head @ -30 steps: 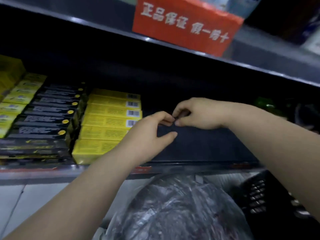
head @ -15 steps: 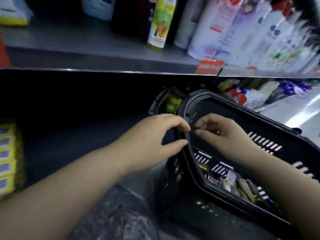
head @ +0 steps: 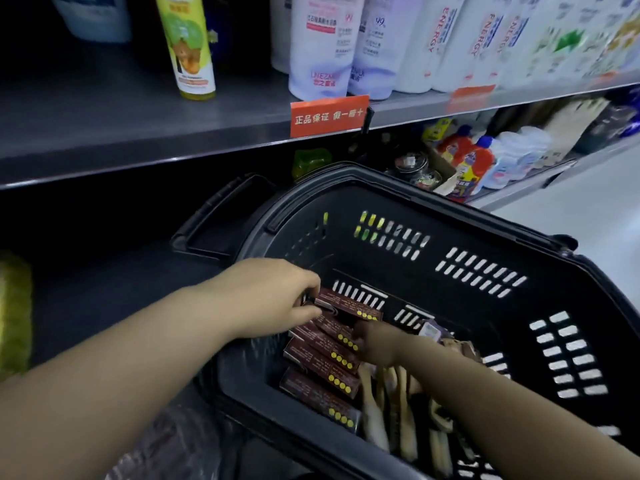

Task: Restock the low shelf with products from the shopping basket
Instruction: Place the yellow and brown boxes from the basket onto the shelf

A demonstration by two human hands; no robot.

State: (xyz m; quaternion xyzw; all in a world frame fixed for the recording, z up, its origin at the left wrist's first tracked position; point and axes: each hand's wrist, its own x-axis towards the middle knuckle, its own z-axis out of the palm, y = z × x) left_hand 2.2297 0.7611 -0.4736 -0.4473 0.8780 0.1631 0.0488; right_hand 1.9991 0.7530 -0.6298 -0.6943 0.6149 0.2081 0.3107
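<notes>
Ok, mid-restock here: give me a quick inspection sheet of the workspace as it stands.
Surface: low shelf is dark, with a bare stretch beside the basket; blurred yellow boxes at its left end.
Job's things: black shopping basket holds a row of brown boxes on its left side, with tan packs beside them.
Clutter: clear plastic bag below the left forearm.
Grippers: left hand pinches the end of the farthest brown box; right hand is down among the boxes, fingers not clear.
Cables: nothing seen.
Surroundings: upper shelf with white bottles and an orange sign on its edge.
</notes>
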